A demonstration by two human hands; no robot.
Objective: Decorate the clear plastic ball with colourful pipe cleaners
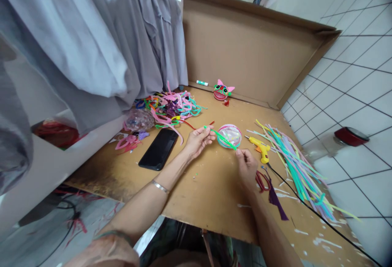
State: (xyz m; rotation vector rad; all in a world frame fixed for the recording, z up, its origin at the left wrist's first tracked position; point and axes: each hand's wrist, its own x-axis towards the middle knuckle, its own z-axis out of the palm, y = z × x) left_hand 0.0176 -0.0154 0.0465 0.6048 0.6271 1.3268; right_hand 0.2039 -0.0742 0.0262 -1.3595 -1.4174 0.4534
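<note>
Between my two hands runs a green pipe cleaner (225, 139), slanting down to the right. The fingers of my left hand (199, 139) pinch its upper end. At the lower end, my right hand (246, 164) grips it between thumb and forefinger. Just behind the pipe cleaner lies a small round dish (235, 130) with a pink and teal rim; its contents are partly covered and hard to make out. To the right of the dish, near my right hand, a yellow hot glue gun (260, 148) rests on the table.
A black phone (158, 149) lies left of my left forearm, below a heap of pipe cleaners (174, 105). A pink-eared animal face (222, 90) stands by the cardboard wall (245, 46). Long pipe cleaners (294, 169), a purple tassel (276, 199) and red-handled scissors (262, 182) lie right.
</note>
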